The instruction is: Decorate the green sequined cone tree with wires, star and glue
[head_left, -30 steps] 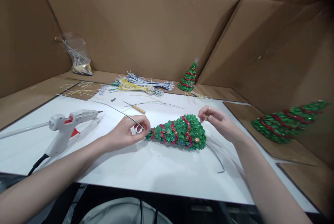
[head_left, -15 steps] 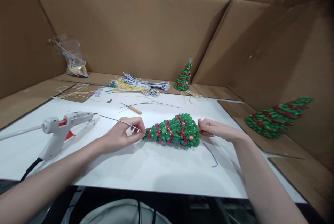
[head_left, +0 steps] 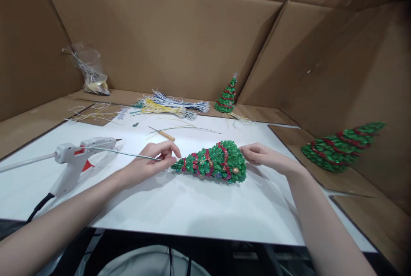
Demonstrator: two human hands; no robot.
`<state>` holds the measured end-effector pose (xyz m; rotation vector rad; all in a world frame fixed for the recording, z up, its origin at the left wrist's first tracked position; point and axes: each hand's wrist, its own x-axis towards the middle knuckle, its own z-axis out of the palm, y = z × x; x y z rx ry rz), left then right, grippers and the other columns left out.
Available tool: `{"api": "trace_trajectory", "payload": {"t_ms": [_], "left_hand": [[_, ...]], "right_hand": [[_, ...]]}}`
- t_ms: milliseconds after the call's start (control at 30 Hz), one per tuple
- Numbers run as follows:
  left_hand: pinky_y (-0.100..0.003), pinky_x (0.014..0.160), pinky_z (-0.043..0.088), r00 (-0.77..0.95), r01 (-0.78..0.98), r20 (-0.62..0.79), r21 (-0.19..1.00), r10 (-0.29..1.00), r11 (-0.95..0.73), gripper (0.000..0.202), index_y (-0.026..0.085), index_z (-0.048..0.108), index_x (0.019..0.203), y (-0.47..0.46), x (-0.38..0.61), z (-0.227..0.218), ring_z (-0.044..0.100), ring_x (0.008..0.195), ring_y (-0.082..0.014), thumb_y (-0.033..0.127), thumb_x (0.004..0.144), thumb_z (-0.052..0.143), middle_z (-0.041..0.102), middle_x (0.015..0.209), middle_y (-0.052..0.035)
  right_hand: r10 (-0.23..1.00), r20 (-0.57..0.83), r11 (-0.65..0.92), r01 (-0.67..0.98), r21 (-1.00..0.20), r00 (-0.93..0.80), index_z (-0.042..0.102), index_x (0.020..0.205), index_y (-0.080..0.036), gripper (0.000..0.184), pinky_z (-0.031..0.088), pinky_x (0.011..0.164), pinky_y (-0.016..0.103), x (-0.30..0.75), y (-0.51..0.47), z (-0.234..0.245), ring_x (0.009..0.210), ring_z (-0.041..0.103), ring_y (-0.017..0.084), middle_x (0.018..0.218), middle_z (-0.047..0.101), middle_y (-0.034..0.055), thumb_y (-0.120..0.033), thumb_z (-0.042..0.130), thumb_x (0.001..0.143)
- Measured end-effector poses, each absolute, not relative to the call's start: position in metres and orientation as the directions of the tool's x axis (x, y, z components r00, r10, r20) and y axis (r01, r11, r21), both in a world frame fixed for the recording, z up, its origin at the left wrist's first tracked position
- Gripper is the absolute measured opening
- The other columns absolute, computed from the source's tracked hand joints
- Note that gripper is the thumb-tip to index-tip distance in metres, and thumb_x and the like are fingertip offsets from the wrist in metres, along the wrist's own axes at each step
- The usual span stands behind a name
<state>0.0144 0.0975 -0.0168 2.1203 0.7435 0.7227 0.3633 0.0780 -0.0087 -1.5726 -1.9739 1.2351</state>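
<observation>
Where the sequin tree [head_left: 212, 162] lies: on its side near the middle of the white table [head_left: 192, 211], tip pointing left and wide base to the right.
Tree surface: a cone of tightly packed green sequin-like scales, wound with red glittery bands, with a small gold bead near the base.
Wire [head_left: 128, 154]: thin, straight grey metal. It runs from the tree's tip leftward, low over the table, to just beside the glue gun's nozzle.
Left hand [head_left: 154, 162]: the forearm comes in from the lower left with the wrist low to the table. The grip is thumb and fingertips pinched tight on the wire, right at the tree's tip.
Right hand [head_left: 258, 156]: the forearm comes in from the lower right, knuckles up. The fingers are curled close together and touch the rim of the base; I cannot tell whether this grip has hold of anything.
Open room: bare white table from the tree to the near edge, and more bare surface right of the base up to the table's right edge.
Glue gun [head_left: 77, 156]: white plastic with a red trigger, resting left of the left hand — its black cord trails off the near edge.
Further back: a wooden-handled tool [head_left: 166, 135], a bundle of yellow, white and blue wires [head_left: 170, 106], and a small upright tree [head_left: 227, 96] near the cardboard wall [head_left: 167, 40].
Right side: a second green tree [head_left: 340, 145] lying on cardboard, well apart.
</observation>
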Motion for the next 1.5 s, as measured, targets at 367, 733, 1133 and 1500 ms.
{"api": "trace_trajectory", "payload": {"t_ms": [367,733,1133,1500], "left_hand": [[-0.022,0.058,0.034,0.642,0.28,0.343,0.728,0.686,-0.626,0.009,0.018,0.056,0.093,0.095,0.017,-0.018,0.045,0.057,-0.0092,0.02,0.09,0.048,0.048,0.062,0.0052],[-0.022,0.057,0.036,0.651,0.293,0.412,0.638,0.637,-0.712,0.009,0.018,0.059,0.089,0.092,0.015,-0.019,0.047,0.059,-0.0088,0.018,0.088,0.049,0.055,0.068,0.002],[-0.021,0.056,0.037,0.654,0.293,0.421,0.625,0.628,-0.724,0.012,0.017,0.059,0.086,0.092,0.016,-0.018,0.047,0.058,-0.0087,0.016,0.087,0.047,0.057,0.068,0.0014],[-0.021,0.053,0.034,0.625,0.305,0.401,0.664,0.67,-0.683,0.01,0.017,0.059,0.084,0.092,0.017,-0.019,0.043,0.054,-0.008,0.019,0.086,0.049,0.051,0.06,0.004]], "right_hand": [[0.916,-0.167,0.058,0.534,-0.843,-0.364,0.07,0.091,-0.014,0.056,0.044,0.071,0.033,0.353,0.081,-0.01,0.08,0.058,0.023,0.085,0.067,0.0086,-0.065,0.055,0.075],[0.946,-0.064,0.097,0.466,-0.879,-0.317,0.073,0.093,-0.016,0.048,0.05,0.072,0.035,0.348,0.086,-0.021,0.084,0.063,0.027,0.086,0.07,0.0088,-0.057,0.067,0.069],[0.963,-0.067,0.051,0.42,-0.906,-0.262,0.074,0.084,-0.016,0.036,0.051,0.07,0.034,0.342,0.09,-0.03,0.077,0.064,0.025,0.078,0.071,0.0064,-0.047,0.072,0.066],[0.968,-0.032,0.084,0.441,-0.894,-0.249,0.074,0.08,-0.018,0.03,0.05,0.066,0.034,0.34,0.088,-0.026,0.07,0.062,0.025,0.065,0.067,0.0039,-0.044,0.072,0.065]]}}
